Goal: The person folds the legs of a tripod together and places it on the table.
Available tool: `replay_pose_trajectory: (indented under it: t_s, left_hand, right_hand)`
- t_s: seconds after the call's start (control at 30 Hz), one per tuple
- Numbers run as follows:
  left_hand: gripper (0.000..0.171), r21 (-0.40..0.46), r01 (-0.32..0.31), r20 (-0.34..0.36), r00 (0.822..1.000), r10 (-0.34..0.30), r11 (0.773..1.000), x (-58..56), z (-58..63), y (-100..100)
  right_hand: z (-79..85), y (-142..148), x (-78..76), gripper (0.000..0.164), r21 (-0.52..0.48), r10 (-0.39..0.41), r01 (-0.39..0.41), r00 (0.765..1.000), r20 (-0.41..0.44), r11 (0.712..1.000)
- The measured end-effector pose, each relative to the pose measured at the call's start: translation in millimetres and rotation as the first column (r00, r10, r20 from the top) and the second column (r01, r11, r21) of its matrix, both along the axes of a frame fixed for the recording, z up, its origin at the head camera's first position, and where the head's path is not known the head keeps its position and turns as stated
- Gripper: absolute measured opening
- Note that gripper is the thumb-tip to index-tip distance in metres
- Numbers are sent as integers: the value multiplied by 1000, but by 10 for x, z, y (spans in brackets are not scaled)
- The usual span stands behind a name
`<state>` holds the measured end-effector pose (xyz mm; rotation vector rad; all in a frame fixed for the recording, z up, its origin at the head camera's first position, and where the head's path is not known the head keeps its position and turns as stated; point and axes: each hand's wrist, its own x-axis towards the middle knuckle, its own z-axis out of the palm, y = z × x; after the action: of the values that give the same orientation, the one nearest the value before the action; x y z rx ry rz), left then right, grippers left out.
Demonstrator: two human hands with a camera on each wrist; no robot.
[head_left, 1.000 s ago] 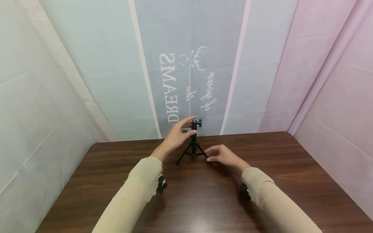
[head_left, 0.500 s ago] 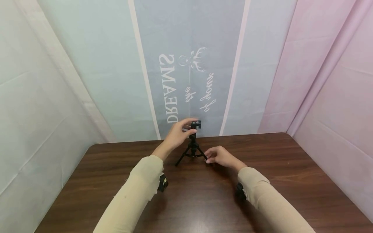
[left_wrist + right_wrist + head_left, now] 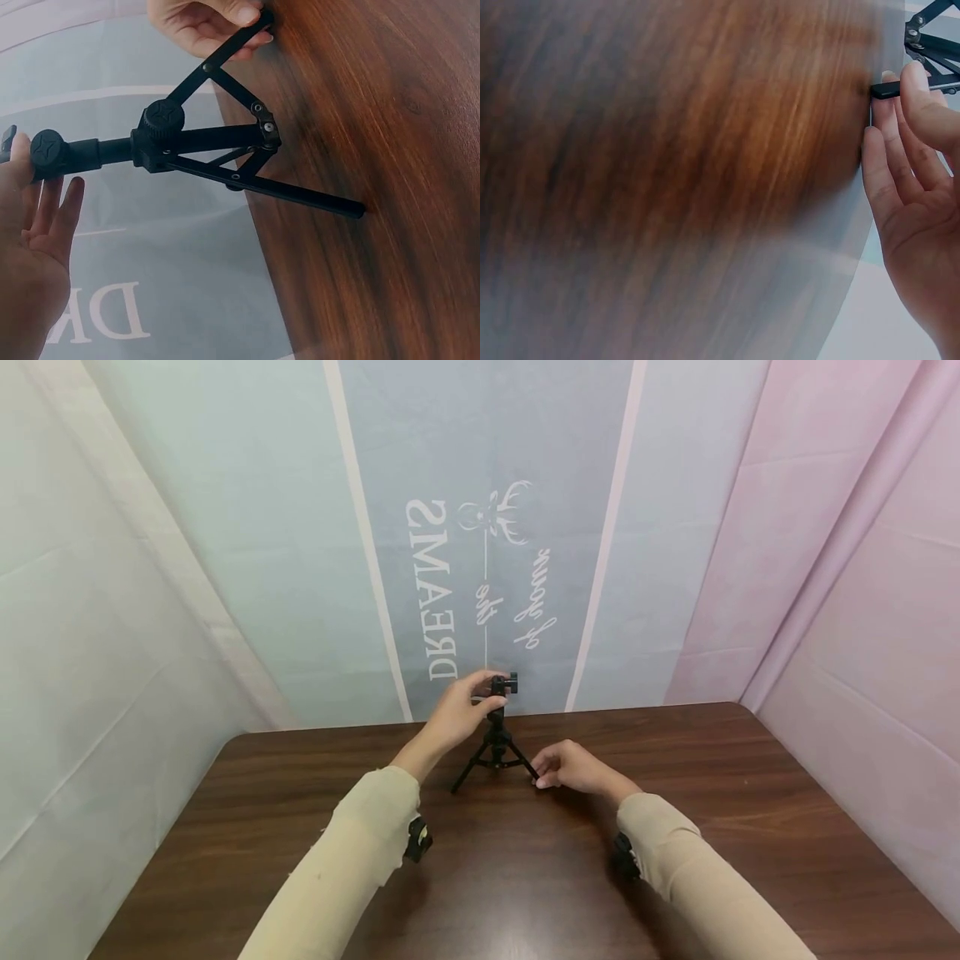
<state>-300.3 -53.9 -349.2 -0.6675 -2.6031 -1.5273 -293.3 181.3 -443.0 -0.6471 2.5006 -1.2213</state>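
A small black tripod [image 3: 497, 737] stands upright with its legs spread near the back of the table. My left hand [image 3: 459, 710] grips its top section, thumb on the near side and fingers behind. In the left wrist view the tripod [image 3: 199, 140] shows round knobs, a centre column and hinged braces. Low on the right, my right hand [image 3: 576, 770] pinches the end of one leg between thumb and fingers. The right wrist view shows that hand [image 3: 922, 165] with the leg's dark tip between thumb and forefinger.
The brown wood-grain table [image 3: 510, 877] ends at a back edge just behind the tripod. A fabric backdrop [image 3: 495, 443] with mirrored white lettering hangs there. Pale cloth walls [image 3: 885, 610] close in both sides.
The tripod has come slightly lower and nearer in the head view, both hands moving along with it. My right hand has slid down towards the leg's tip.
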Motion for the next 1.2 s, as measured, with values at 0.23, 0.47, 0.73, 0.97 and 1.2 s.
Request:
replay_pose_trajectory:
  t_s: [0.23,0.47,0.73,0.97,1.2]
  left_hand:
    - [25,109,-31,-13,999,32,994,1,-76,67]
    - [23,138,-59,0,998,60,989,47,-101,93]
    - [18,176,-68,27,998,64,982,34,-117,109]
    - [14,193,-80,46,996,72,978,28,-120,113]
    - [12,215,-80,56,996,69,973,27,-113,121]
  right_hand:
    - [-17,-15,-24,12,-20,33,-33,999,-9,999]
    - [-15,-24,-21,11,-24,38,-39,999,-27,999]
    - [-24,-44,-40,10,-29,58,-59,997,-49,998]
    - [-19,-53,-61,10,-38,75,-77,996,-44,996]
    - [-5,-59,-60,9,-56,94,-97,994,-52,994]
